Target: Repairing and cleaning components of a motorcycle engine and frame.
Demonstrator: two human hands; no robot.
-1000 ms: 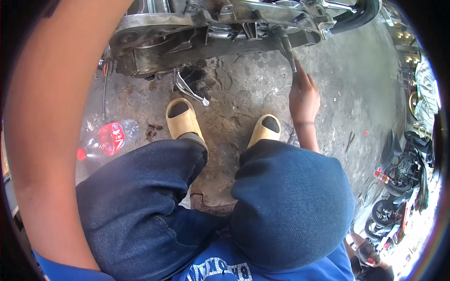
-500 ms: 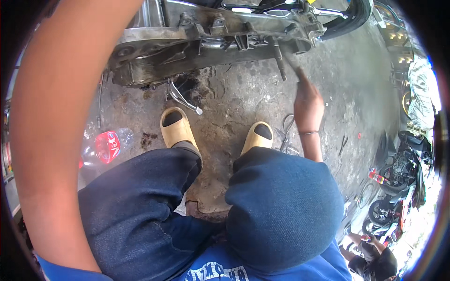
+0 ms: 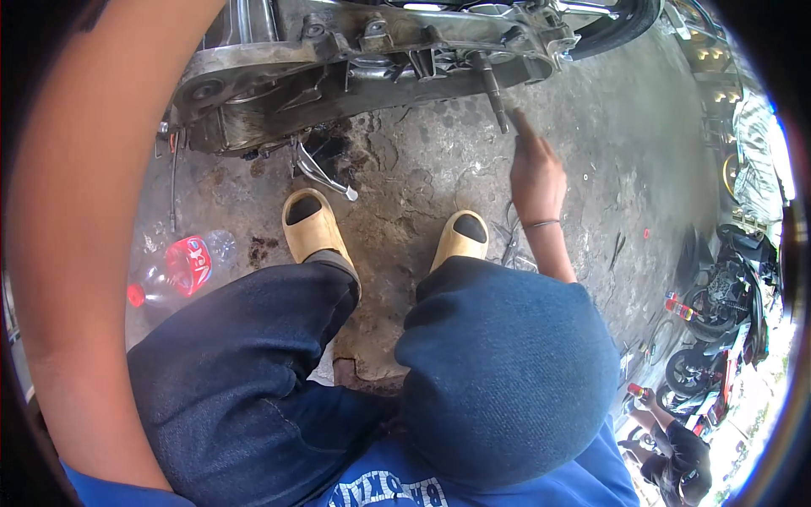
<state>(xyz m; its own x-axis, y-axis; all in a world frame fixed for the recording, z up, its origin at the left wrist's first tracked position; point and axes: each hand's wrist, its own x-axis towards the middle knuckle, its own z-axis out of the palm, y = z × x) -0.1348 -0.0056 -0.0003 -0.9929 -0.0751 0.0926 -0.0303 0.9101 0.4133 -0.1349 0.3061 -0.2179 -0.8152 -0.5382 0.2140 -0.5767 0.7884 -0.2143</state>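
I squat over a stained concrete floor in blue jeans and tan clogs. My right hand (image 3: 536, 176) reaches forward past my right knee with its fingers closed around a dark slim tool (image 3: 521, 125). The tool's tip points at a metal shaft (image 3: 492, 89) that sticks down from the greasy engine casing (image 3: 355, 76) of a motorcycle lying across the top. My left arm (image 3: 93, 237) rises close to the camera along the left edge; its hand is out of the picture.
A plastic bottle with a red label (image 3: 177, 269) lies on the floor at the left. A chrome stand lever (image 3: 319, 171) hangs under the casing. Parked motorcycles (image 3: 718, 304) and a crouching person (image 3: 684, 456) are at the right edge. A black tyre (image 3: 621, 25) shows at top right.
My right hand with the tool has stayed near the metal shaft, drawing slightly back from it. The view has shifted a little, so the engine casing sits higher.
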